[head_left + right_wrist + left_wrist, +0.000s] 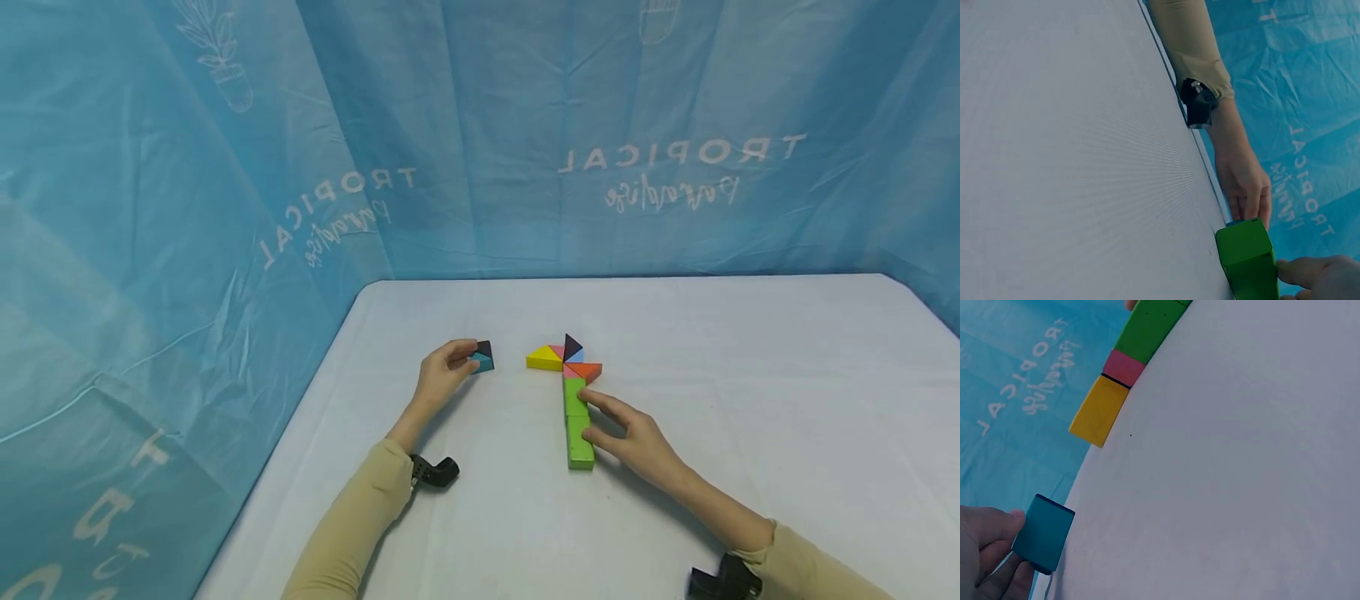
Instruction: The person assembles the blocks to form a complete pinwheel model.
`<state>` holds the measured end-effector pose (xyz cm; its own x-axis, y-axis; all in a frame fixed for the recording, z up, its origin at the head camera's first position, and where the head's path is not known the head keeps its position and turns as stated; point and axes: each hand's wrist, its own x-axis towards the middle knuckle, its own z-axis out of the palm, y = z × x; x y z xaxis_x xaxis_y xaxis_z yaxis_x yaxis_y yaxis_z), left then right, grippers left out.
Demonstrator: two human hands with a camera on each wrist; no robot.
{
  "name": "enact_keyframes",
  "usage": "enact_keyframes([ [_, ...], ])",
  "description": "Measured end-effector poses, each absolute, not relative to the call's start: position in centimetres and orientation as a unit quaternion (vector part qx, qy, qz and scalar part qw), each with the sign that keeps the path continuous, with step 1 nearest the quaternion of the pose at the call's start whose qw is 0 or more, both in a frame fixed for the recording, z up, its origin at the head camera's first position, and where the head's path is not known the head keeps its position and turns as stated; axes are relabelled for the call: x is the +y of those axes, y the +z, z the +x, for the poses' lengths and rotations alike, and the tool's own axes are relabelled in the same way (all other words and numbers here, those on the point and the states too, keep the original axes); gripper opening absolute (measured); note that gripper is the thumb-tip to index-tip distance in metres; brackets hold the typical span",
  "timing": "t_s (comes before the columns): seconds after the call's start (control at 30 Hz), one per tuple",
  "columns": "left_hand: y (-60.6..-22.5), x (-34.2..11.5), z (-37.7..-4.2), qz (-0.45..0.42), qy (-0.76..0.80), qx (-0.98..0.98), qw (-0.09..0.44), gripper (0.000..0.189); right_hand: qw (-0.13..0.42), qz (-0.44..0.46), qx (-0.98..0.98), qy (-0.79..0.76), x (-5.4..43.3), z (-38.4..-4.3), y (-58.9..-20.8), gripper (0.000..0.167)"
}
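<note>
A: What does the left grip (442, 375) have?

B: It pinches a teal, smooth triangular block (482, 362) set against a dark, smooth triangular block (485, 346), both at the fingertips. I can't tell whether they touch the surface beneath.

A: And the right grip (637, 437)?

B: Its thumb and fingers are spread apart, holding nothing between them. The fingertips touch the near-right edge of two bright green, smooth rectangular blocks (578, 442), which lie end to end just left of that grip.

A: What sits farther out?

B: Beyond the right grip, past the green blocks' far end, triangular blocks cluster like a pinwheel: an orange triangular block (588, 372), pink ones (571, 372), a light blue one (577, 357), a black one (572, 347) and a yellow one (545, 359). The yellow one points toward the left grip, well apart from the teal block.

A: And around all that?

B: A white-covered worktop (495, 517) spreads under both grips; behind it hangs a blue curtain (480, 108) with pale lettering.
</note>
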<state>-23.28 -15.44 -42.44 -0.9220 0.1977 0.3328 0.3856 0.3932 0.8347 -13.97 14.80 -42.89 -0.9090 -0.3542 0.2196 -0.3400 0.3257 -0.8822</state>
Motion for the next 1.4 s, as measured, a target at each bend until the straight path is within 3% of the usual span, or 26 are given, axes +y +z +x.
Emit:
enact_keyframes([
  [0.33,-45.9,-15.1,-26.0,-0.185,-0.522,-0.825,0.113,0.033,0.006,-0.215,0.811,-0.544,14.8,-14.0,-42.9,0.054],
  [0.77,-46.1,-16.7,-25.4,-0.134,-0.482,-0.86,0.103,0.028,0.002,-0.214,0.819,-0.532,14.7,-14.1,-43.1,0.054],
  [0.97,-46.3,-16.9,-25.4,-0.147,-0.478,-0.862,0.089,0.033,0.007,-0.213,0.817,-0.535,14.7,-14.1,-43.1,0.055],
  [1.23,-46.4,-16.6,-25.3,-0.15,-0.469,-0.864,0.104,0.028,0.001,-0.216,0.816,-0.536,14.7,-14.0,-43.1,0.055],
  [1.4,-46.5,-16.1,-25.3,-0.166,-0.469,-0.863,0.093,0.033,-0.002,-0.217,0.815,-0.537,15.1,-14.7,-44.7,0.056],
])
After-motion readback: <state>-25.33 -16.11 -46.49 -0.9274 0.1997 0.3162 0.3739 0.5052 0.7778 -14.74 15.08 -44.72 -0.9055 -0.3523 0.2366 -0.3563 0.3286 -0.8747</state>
